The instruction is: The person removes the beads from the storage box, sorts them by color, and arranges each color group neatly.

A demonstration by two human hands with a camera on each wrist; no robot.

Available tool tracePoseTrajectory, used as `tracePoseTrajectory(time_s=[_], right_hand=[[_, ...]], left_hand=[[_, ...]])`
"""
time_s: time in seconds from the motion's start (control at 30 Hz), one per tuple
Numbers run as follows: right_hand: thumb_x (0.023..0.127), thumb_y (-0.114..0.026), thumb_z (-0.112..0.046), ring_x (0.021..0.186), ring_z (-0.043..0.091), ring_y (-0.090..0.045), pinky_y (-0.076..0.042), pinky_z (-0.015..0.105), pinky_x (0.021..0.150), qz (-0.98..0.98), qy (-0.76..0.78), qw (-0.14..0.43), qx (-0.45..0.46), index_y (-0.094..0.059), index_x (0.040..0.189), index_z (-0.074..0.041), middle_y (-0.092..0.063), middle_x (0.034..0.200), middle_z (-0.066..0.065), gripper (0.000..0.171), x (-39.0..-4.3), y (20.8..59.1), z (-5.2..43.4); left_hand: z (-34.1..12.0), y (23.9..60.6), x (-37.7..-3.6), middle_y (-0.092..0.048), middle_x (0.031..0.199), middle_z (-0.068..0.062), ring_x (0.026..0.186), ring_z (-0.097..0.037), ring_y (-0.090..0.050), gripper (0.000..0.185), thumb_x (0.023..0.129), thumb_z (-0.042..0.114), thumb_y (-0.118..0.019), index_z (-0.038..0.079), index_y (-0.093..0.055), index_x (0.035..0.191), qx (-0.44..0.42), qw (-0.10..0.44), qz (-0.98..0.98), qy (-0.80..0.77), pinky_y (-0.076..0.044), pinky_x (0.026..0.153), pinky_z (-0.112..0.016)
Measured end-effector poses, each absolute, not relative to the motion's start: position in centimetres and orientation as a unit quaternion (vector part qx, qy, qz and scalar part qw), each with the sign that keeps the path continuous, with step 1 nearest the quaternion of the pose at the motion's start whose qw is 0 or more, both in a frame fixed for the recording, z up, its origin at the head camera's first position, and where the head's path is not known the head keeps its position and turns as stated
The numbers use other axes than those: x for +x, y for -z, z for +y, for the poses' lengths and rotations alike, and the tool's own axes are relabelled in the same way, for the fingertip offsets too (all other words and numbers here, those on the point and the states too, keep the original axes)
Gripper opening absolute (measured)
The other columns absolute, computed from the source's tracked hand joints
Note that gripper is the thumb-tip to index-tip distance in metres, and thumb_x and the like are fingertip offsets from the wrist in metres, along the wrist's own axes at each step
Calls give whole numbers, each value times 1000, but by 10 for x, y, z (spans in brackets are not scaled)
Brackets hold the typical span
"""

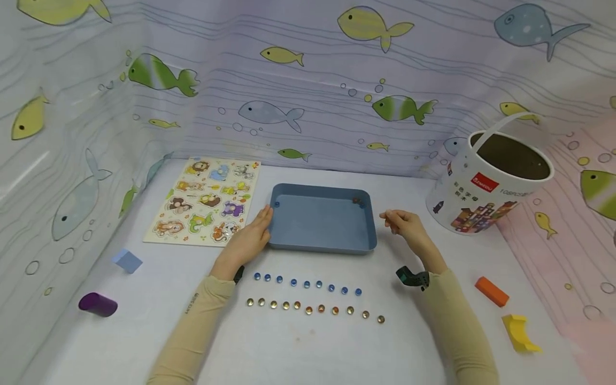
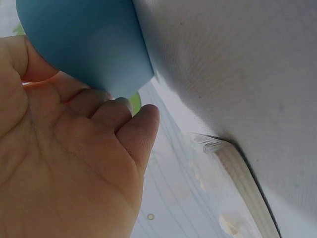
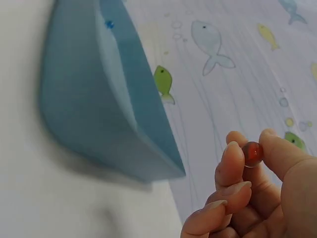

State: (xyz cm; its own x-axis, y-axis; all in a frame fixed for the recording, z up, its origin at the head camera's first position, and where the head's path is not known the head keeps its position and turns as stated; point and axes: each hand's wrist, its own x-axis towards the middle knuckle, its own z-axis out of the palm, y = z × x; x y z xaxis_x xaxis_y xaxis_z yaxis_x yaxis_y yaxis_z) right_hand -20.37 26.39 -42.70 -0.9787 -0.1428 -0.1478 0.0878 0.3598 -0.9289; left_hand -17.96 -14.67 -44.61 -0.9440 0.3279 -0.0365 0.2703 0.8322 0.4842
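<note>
My left hand [image 1: 247, 238] rests its fingers against the left rim of a shallow blue-grey tray [image 1: 320, 247]; the left wrist view shows the tray's wall [image 2: 94, 44] hiding some fingertips. Right of the tray, my right hand [image 1: 406, 224] pinches a red-orange glass marble [image 3: 253, 154] between thumb and fingertips, apart from the tray's wall. A blue marble [image 1: 277, 204] lies in the tray's back left corner, and a few reddish and blue marbles [image 1: 356, 200] sit at its back right. In front stretch a row of blue marbles [image 1: 307, 284] and a row of amber marbles [image 1: 321, 308].
An animal puzzle board [image 1: 207, 200] lies left of the tray. A white handled bucket [image 1: 462, 187] stands at the back right. Blue [image 1: 127, 260] and purple [image 1: 98, 304] blocks lie left; orange [image 1: 492, 291] and yellow [image 1: 520, 334] ones lie right. A fish-print curtain [image 1: 308, 80] encloses the table.
</note>
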Motion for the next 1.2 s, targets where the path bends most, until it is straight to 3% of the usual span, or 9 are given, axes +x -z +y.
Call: tracePoseTrajectory(time_s=[0.37,0.63,0.77,0.9,1.03,1.2], right_hand=[[98,-56,-24,69,8,-48,-42,25,57,824,555,114,-16,-58,117,10,-56,80,-6,39,-117,456,306],[91,-66,-14,75,3,-54,-47,20,58,833,539,124,-26,-65,111,2,-68,96,-15,26,-62,471,309],[88,-69,-10,73,5,-53,-45,21,59,835,535,113,-61,-68,106,0,-66,92,-11,21,-49,476,302],[84,-74,-13,69,9,-49,-43,24,56,847,515,105,-83,-72,101,-10,-61,85,-4,17,-43,481,296],[81,-77,-17,75,9,-49,-44,22,62,860,492,101,-90,-73,99,-19,-63,92,-2,18,-42,484,293],[80,-78,-17,81,9,-50,-44,21,68,868,476,104,-100,-73,98,-22,-66,99,-2,20,-41,482,294]], left_hand=[[-145,449,-177,-13,163,-10,150,-28,-18,58,102,20,-37,5,-18,154,161,67,954,-244,-26,120,-46],[-146,444,-180,-12,163,-12,149,-31,-19,58,102,19,-37,4,-17,154,167,60,955,-239,-26,120,-48],[-146,444,-180,-10,164,-12,150,-31,-17,58,102,19,-35,4,-16,155,158,70,955,-242,-24,121,-48],[-146,444,-179,-11,164,-12,150,-31,-17,58,102,19,-35,4,-16,155,156,71,954,-246,-23,121,-48],[-147,443,-180,-10,164,-12,150,-31,-17,58,102,19,-35,3,-17,155,157,68,955,-244,-23,121,-48],[-145,441,-181,-11,163,-12,150,-31,-17,57,102,19,-34,3,-17,155,163,67,954,-242,-25,120,-49]])
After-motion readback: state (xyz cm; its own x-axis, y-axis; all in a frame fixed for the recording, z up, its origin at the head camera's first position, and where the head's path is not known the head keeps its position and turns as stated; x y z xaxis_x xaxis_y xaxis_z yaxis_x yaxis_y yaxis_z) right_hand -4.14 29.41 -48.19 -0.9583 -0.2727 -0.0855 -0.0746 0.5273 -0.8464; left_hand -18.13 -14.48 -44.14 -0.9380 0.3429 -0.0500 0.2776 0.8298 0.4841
